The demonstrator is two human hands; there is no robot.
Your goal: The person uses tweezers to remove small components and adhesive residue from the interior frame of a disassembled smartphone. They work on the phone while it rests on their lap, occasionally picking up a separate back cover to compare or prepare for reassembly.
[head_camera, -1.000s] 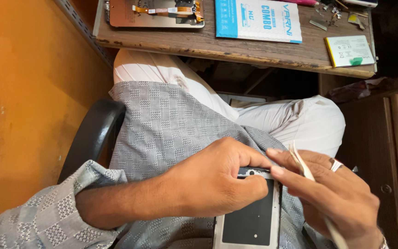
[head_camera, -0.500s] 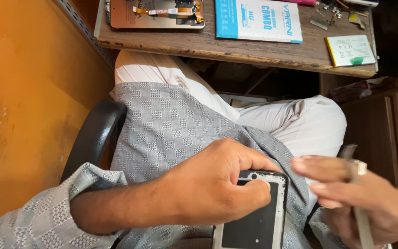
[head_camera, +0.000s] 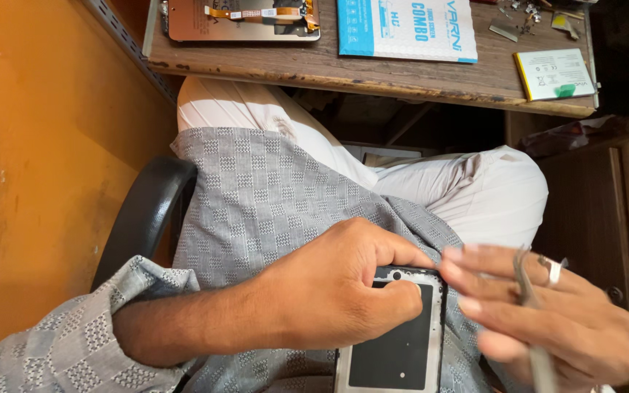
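Fingers of the left hand [head_camera: 336, 291] curl tight around a phone frame [head_camera: 398, 338]. Right hand [head_camera: 547, 320], fingers loosely spread, holds thin tweezers [head_camera: 533, 320].

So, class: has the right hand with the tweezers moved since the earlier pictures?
Yes. The right hand with the tweezers has drawn away rightward off the phone frame, toward the picture's edge.

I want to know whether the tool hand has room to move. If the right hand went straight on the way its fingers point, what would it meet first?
The right hand points left, so it would probably first meet the left hand gripping the top of the phone frame. They look very close, though blur makes depth uncertain.
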